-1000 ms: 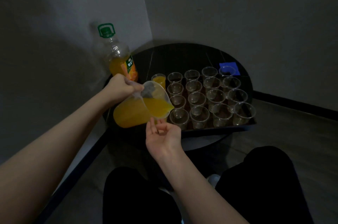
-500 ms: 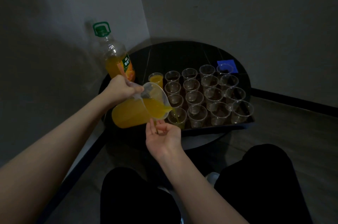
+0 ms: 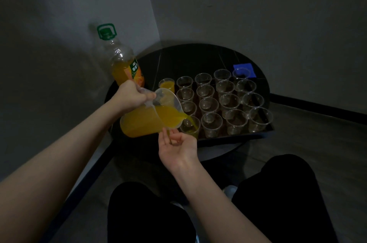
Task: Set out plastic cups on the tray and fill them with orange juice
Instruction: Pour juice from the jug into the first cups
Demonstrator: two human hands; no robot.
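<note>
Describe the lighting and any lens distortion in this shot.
Head view: dim, underexposed room, grey walls murky; the orange juice in the clear plastic jug is the brightest colour. The dark round table nearly swallows the black tray. Faint highlights ring the clear plastic cups. Wide-angle lens bends the wall corner and stretches the forearms near the frame edges.

I'm looking into a bare, dim room corner, likely a home: plain grey walls (image 3: 258,4), dark skirting board (image 3: 317,107), a small round black table (image 3: 198,58) (nothing kitchen-like).
</note>
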